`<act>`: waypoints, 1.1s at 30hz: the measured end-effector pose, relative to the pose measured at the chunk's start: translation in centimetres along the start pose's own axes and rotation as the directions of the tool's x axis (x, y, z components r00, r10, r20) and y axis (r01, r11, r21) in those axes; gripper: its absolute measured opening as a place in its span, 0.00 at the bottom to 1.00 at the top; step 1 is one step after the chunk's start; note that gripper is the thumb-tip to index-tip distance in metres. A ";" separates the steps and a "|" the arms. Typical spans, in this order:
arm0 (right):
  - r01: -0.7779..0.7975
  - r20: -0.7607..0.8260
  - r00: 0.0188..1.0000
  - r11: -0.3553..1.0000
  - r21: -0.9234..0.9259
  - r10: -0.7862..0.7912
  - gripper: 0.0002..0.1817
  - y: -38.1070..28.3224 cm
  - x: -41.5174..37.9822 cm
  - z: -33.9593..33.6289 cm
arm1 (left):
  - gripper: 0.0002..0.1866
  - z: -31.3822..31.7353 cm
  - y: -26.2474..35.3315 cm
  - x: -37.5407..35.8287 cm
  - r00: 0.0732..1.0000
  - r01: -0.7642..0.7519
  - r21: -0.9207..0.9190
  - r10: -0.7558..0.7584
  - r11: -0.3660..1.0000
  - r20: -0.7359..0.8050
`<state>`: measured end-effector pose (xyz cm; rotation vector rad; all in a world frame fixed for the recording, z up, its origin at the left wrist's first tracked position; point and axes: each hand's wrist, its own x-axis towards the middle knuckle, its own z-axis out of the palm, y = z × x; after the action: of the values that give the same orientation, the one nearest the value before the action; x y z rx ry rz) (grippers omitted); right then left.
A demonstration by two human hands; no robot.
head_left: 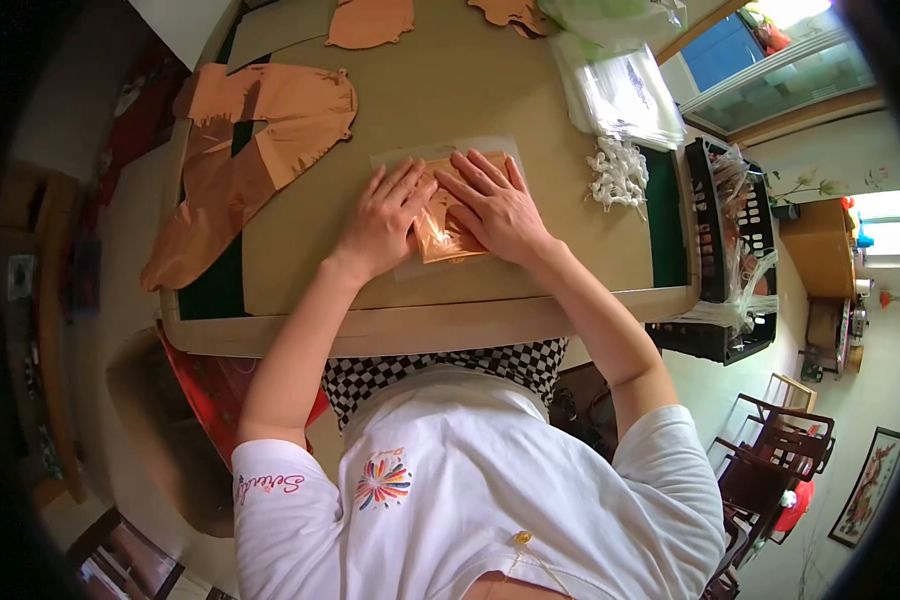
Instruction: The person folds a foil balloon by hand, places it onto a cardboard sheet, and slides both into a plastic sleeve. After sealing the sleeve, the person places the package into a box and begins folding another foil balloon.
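Note:
Both palms press down on a folded packet of shiny copper-orange foil (448, 240) lying on the table in front of me. A clear plastic bag (407, 270) shows around the packet's edges. My left hand (382, 215) lies flat over the packet's left side, fingers stretched out and angled inward. On the other side my right hand (498, 205) is spread flat across the packet's upper right part. The fingertips of the two hands come close together near the middle, and the packet is partly hidden under them.
A large flat copper-orange foil piece (300, 120) lies at the left, with similar pieces (370, 20) at the far edge. Clear plastic bags (625, 95) are stacked at the right, beside a white tangled bundle (618, 172). A black crate (715, 250) stands past the table's right edge.

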<state>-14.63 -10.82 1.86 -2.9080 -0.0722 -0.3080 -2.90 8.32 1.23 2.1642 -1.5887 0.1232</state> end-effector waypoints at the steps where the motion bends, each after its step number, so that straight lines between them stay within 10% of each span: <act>1: -0.001 -0.001 1.000 1.000 -0.002 0.001 0.28 0.0 0.1 0.0 | 0.29 0.1 -0.1 0.0 1.000 0.004 -0.004 -0.004 1.000 -0.004; 7: -0.057 -0.299 0.944 0.963 0.262 0.137 0.25 0.5 -0.7 -1.5 | 0.28 -0.2 -0.2 -0.1 0.999 0.044 -0.046 -0.043 0.998 0.020; 11: 0.175 -0.579 0.812 0.914 0.366 0.077 0.20 -0.8 -6.6 -4.1 | 0.23 -0.3 -0.2 -0.1 0.985 0.173 -0.255 -0.173 0.951 0.021; 18: 0.114 0.036 0.993 0.992 0.053 -0.116 0.24 -0.7 -9.2 -4.4 | 0.16 0.4 -0.8 0.4 0.974 0.211 -0.392 -0.229 0.895 0.002; 33: 0.183 0.016 0.982 0.975 0.127 -0.187 0.26 -1.1 -5.9 -3.9 | 0.20 0.2 -1.0 0.4 0.979 0.196 -0.340 -0.202 0.920 0.019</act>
<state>-21.22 -10.77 4.59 -2.7848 -0.3555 -0.2827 -1.92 8.13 0.87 2.0258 -1.2607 -0.1853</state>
